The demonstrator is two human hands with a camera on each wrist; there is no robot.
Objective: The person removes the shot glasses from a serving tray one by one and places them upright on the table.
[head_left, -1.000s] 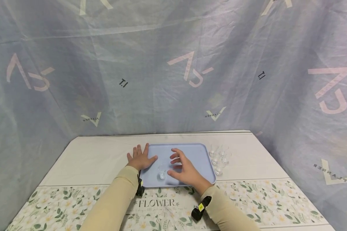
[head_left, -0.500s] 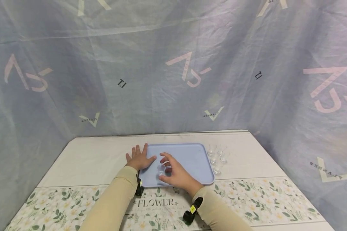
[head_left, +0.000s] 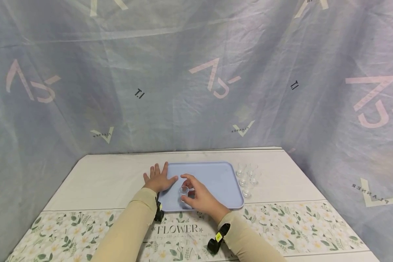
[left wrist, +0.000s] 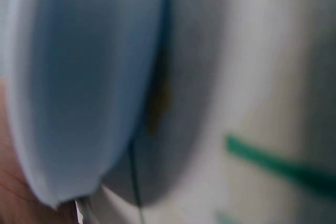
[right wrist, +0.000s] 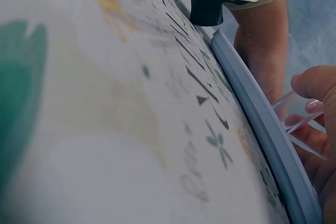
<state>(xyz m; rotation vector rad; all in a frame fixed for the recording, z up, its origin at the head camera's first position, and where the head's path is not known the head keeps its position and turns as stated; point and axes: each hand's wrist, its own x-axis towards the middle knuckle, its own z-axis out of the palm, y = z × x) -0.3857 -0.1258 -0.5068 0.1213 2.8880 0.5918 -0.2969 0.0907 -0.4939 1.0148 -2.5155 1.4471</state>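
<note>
A small clear shot glass is at the front left of a light blue rectangular tray. My right hand holds it, thumb on the near side and fingers curled behind. In the right wrist view the clear glass shows between thumb and fingertips; whether its base touches the tray cannot be told. My left hand, fingers spread and straight, rests at the tray's left edge, its thumb over the tray. The left wrist view is filled mostly by the blurred blue tray edge.
Several more clear shot glasses stand in a cluster just beyond the tray's right edge. A white cloth with a floral band covers the table. Grey-blue printed fabric hangs behind and at both sides.
My right hand has moved left across the tray to the shot glass, and its fingers have come round it. The left hand stays at the tray's left edge.
</note>
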